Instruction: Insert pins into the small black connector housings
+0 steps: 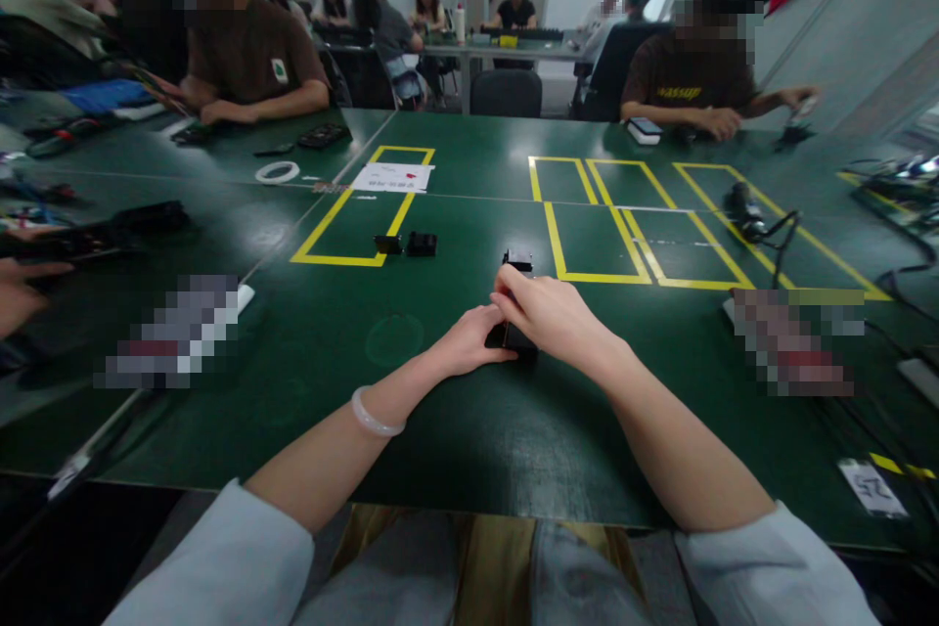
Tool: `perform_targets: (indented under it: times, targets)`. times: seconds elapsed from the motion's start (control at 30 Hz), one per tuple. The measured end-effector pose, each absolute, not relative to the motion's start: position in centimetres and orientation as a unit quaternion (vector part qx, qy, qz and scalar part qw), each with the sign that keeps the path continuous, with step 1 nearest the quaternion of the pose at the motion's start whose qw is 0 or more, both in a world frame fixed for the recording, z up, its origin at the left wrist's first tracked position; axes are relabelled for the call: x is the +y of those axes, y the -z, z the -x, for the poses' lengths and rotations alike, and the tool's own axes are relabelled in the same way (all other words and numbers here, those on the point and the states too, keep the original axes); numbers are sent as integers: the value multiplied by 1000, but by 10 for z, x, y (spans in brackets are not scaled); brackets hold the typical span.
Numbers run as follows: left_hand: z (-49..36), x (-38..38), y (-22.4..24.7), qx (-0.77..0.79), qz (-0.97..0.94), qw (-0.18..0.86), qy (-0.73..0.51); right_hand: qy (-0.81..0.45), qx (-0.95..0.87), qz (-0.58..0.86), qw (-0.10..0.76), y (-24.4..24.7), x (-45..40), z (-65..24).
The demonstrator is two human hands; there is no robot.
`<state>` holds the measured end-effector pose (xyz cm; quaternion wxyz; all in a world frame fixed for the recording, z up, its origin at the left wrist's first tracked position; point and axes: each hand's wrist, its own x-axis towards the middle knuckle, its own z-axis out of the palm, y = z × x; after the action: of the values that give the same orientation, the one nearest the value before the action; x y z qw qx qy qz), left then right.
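Note:
Low over the middle of the green table, my left hand grips a small black box-shaped part with thumb and fingers. My right hand is closed in a pinch over the top of that part; whatever its fingertips hold is hidden. Just beyond my right knuckles a small black piece shows. Farther left, an upright thin black piece and a black block stand beside each other near the yellow tape.
Yellow tape outlines mark the green table. A paper sheet and a white tape roll lie to the back left. Pixelated devices flank me on both sides. A black cabled device rests right. Other people sit across.

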<state>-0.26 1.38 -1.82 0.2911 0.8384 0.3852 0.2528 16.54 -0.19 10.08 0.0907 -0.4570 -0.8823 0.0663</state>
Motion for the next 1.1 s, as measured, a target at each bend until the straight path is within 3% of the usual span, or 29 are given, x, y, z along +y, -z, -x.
perform_targets:
  times: [1.1]
  targets:
    - [3, 15, 21, 380, -840, 290, -256, -81, -884, 450, 100, -101, -3, -165]
